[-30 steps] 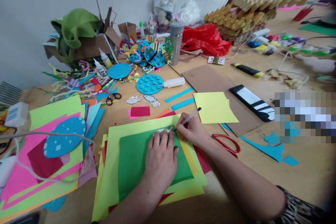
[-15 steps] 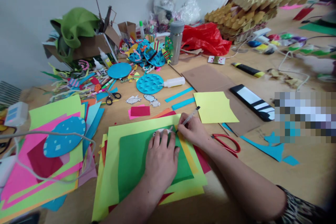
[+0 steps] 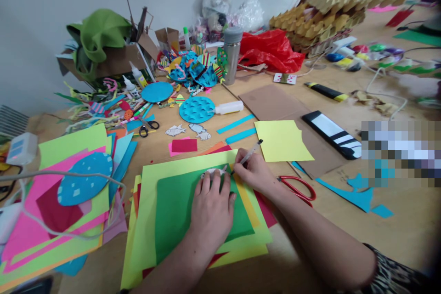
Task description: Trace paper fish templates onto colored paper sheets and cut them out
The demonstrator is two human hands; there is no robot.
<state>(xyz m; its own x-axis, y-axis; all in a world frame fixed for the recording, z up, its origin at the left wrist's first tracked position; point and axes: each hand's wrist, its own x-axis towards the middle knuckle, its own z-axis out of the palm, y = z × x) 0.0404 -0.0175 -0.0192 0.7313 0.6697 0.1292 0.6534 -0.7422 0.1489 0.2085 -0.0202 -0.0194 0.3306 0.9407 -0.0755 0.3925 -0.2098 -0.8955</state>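
Observation:
My left hand (image 3: 212, 209) lies flat, fingers stretched forward, on a dark green sheet (image 3: 174, 216). Its fingertips press on a small white paper cutout (image 3: 207, 174), mostly covered by them. My right hand (image 3: 253, 169) grips a pen (image 3: 251, 152) with a clear barrel and dark cap end. The pen's tip is low at the green sheet's upper edge, just right of the cutout. Under the green sheet is a stack of yellow-green paper (image 3: 148, 193). Several paper fish cutouts (image 3: 175, 130) lie beyond, next to a dark red paper rectangle (image 3: 184, 145).
Red-handled scissors (image 3: 299, 189) lie by my right forearm. Yellow paper (image 3: 282, 140) rests partly on brown cardboard (image 3: 270, 103). A glue bottle (image 3: 229, 107) touches a blue scaled disc (image 3: 196, 110). Coloured sheets (image 3: 25, 211) with a cable across them are at left; a steel flask (image 3: 231, 57) stands behind.

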